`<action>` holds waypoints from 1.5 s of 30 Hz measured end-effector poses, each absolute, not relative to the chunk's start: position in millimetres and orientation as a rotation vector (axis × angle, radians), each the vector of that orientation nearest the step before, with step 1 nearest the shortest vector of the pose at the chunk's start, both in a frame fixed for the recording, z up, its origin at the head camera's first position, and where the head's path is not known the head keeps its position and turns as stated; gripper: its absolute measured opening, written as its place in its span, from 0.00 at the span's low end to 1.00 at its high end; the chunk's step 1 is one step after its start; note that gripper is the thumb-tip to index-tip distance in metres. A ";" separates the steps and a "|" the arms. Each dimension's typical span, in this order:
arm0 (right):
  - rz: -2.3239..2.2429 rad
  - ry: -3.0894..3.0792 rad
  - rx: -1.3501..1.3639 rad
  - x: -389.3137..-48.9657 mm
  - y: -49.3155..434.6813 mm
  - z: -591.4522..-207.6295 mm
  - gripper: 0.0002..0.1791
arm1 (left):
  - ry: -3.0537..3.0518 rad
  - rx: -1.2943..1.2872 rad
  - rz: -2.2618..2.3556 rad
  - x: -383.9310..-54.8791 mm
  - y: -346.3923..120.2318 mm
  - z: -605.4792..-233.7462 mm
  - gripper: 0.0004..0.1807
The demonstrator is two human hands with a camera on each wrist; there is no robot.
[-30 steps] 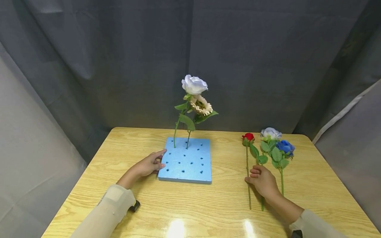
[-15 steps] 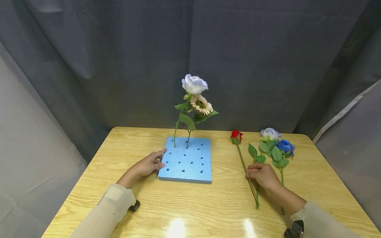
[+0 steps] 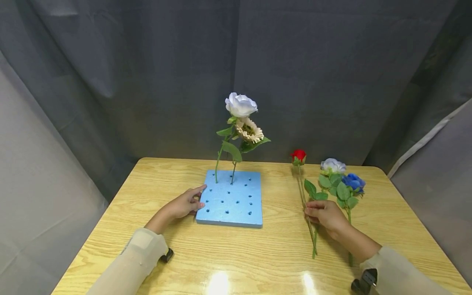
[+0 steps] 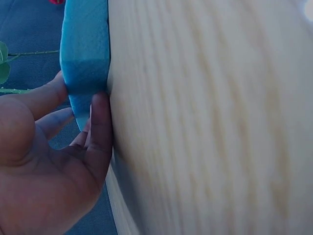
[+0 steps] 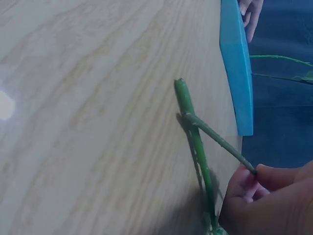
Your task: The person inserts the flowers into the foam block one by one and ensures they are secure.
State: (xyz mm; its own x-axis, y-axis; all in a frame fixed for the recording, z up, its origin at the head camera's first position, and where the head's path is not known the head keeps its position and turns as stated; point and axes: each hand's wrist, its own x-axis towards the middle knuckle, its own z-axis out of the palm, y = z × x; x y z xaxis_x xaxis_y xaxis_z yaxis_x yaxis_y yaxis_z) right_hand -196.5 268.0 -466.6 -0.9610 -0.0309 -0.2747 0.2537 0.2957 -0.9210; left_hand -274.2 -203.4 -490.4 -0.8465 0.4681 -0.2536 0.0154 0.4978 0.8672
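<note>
In the head view, my left hand [image 3: 183, 203] holds the left edge of a blue foam board [image 3: 241, 224] dotted with holes. The left wrist view shows its thumb and fingers on the board's corner [image 4: 87, 73]. Over on the right, my right hand [image 3: 327, 217] pinches the stem of a red rose [image 3: 298, 156], whose bloom is raised off the table. Close up in the right wrist view, the rose's stem [image 5: 222, 143] slants from thumb and fingers, its lower end crossing a thicker green stem [image 5: 199, 147] on the table.
A white rose [image 3: 241, 105] and a cream daisy-like flower [image 3: 249, 130] stand upright in the board's back holes. Beside my right hand lie a pale white rose [image 3: 333, 165] and a blue rose [image 3: 354, 182] on the wooden table [image 3: 236, 254]. Dark curtain [image 3: 313, 82] hangs behind.
My right hand has lifted the red rose's bloom upward and tilted it left. The pale white rose's stem has shifted slightly left. My left hand stays on the board.
</note>
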 end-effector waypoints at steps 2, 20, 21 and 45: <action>-1.752 2.287 0.192 -197.2 267.8 -465.1 0.24 | 2.285 0.403 1.313 -274.3 -204.0 -490.2 0.38; -1.903 2.266 0.008 -211.3 248.6 -434.9 0.17 | 2.277 0.427 1.311 -274.2 -205.8 -490.3 0.39; -1.905 2.273 -0.005 -212.5 247.1 -433.2 0.17 | 2.278 0.431 1.310 -274.0 -205.9 -490.5 0.39; -2.019 2.391 -0.201 -251.0 192.0 -413.1 0.14 | 2.278 0.424 1.310 -274.9 -205.2 -490.5 0.38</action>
State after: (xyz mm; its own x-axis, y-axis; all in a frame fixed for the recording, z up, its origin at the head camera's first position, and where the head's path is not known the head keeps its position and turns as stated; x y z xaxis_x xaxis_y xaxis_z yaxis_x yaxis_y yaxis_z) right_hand -251.0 192.0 -413.1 -0.9917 -0.1014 0.0784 -0.0943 0.1630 -0.9821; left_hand -274.9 -205.2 -490.5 -0.8392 0.4846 -0.2469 0.0304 0.4950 0.8683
